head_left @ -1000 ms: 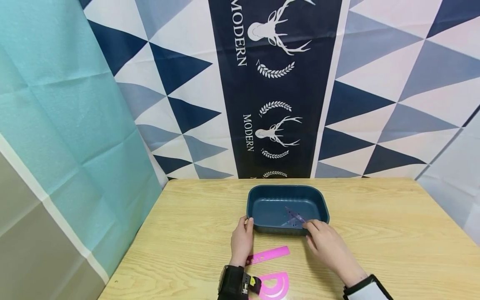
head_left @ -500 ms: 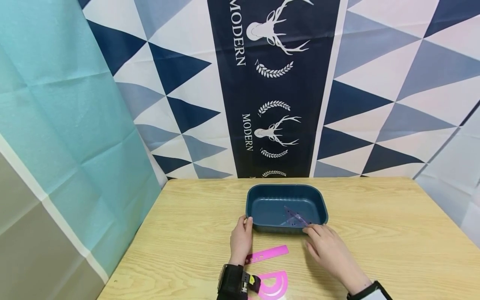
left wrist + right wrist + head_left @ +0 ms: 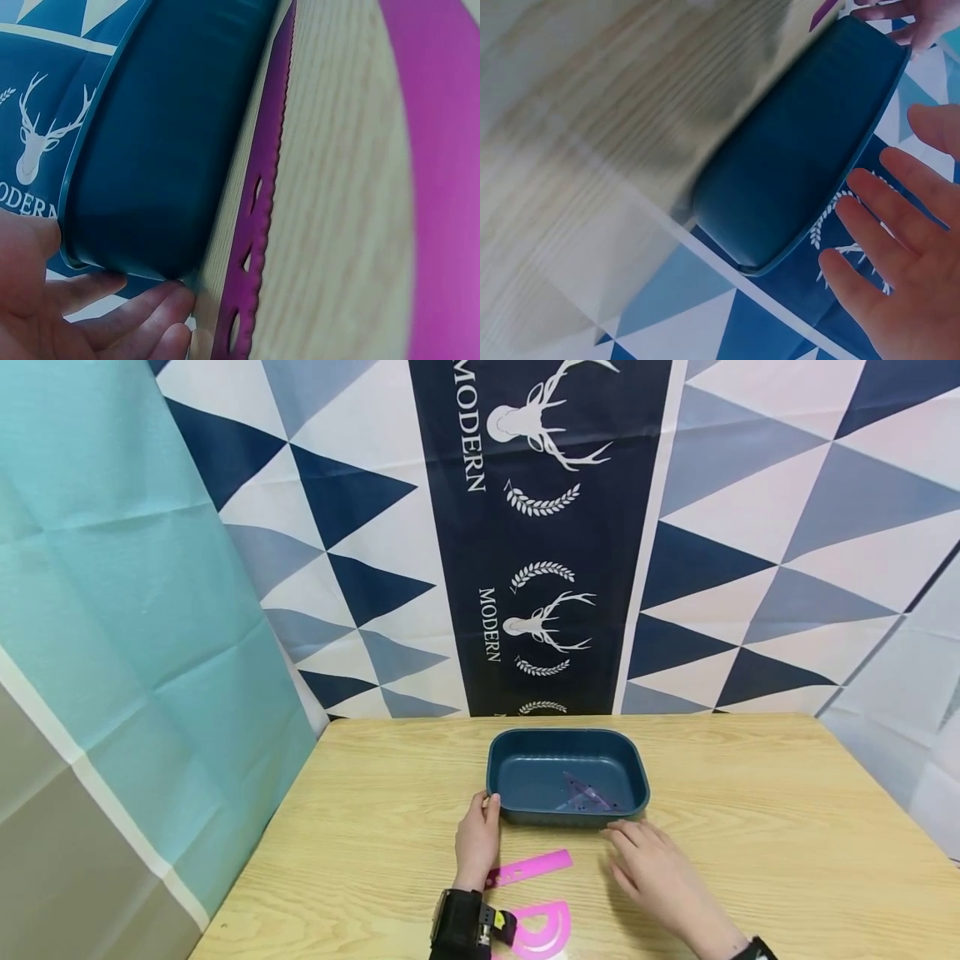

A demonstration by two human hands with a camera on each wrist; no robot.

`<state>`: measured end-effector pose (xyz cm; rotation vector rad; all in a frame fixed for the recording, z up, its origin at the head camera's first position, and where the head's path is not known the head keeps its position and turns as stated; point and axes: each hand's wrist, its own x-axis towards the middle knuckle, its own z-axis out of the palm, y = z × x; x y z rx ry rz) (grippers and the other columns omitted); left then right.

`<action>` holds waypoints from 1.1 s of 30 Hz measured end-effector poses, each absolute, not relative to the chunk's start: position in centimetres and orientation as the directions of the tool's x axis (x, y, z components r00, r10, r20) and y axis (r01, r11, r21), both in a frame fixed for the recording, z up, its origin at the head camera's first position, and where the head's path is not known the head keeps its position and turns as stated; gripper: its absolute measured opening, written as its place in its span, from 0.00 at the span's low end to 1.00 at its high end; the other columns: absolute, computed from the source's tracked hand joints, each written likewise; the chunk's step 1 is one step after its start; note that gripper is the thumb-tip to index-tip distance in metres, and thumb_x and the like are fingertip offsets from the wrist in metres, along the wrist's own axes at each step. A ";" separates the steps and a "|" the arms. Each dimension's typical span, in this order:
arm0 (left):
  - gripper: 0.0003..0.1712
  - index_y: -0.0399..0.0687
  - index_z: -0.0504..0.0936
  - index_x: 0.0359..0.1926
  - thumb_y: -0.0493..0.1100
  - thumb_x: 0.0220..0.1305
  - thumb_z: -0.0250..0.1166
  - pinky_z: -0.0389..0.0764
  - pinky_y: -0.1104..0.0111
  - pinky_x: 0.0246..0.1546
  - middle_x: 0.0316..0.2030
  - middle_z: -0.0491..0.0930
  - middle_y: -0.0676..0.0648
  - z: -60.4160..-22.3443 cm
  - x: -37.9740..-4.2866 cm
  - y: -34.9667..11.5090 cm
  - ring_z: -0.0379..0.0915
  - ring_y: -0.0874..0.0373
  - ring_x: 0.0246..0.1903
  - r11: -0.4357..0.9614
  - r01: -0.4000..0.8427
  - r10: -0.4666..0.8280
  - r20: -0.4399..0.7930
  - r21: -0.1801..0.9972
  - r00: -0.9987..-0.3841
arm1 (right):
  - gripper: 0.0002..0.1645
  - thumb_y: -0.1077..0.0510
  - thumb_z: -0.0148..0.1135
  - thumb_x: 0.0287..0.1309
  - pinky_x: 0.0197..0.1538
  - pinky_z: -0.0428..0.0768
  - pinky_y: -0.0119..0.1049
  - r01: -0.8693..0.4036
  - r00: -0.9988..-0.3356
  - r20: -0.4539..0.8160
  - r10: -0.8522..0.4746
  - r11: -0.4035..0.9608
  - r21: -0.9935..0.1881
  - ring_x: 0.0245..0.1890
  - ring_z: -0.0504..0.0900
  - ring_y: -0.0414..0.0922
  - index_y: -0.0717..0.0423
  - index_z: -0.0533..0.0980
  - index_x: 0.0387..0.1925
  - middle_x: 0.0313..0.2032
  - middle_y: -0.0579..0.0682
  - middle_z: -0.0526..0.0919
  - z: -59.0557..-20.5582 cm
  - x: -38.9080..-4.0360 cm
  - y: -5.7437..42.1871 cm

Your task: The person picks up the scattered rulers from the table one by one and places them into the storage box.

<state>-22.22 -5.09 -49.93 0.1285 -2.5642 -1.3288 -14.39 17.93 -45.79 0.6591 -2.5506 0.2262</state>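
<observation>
A dark teal plastic box (image 3: 567, 817) stands on the wooden table. My left hand (image 3: 476, 841) holds its near left corner, thumb at the rim and fingers against the outer wall, as the left wrist view shows. Inside the box, towards the right, lies a clear purple set square (image 3: 590, 795). My right hand (image 3: 660, 881) is just in front of the box's near right corner; in the right wrist view its fingers (image 3: 874, 225) are spread and hold nothing. Beside my left wrist lie a pink ruler (image 3: 531, 867) with a wavy edge and a pink protractor (image 3: 551, 935), partly hidden by the wrist camera.
The wooden table (image 3: 750, 810) reaches back to a patterned curtain (image 3: 390, 527) with triangles and deer heads. A turquoise and grey cloth (image 3: 150, 610) hangs along the left side.
My right hand has let go of the purple set square, which now lies in the box, and has drawn back from the rim. My left hand stays at the corner.
</observation>
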 end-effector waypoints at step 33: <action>0.23 0.42 0.75 0.52 0.53 0.67 0.48 0.74 0.61 0.32 0.34 0.82 0.45 -49.8 -21.9 -5.2 0.78 0.50 0.35 0.575 0.039 -0.177 0.172 0.817 -0.969 | 0.28 0.49 0.66 0.45 0.51 0.72 0.47 -0.488 -0.871 0.154 -0.466 0.857 -0.164 0.47 0.75 0.48 0.55 0.75 0.49 0.46 0.49 0.78 -46.1 -11.5 18.5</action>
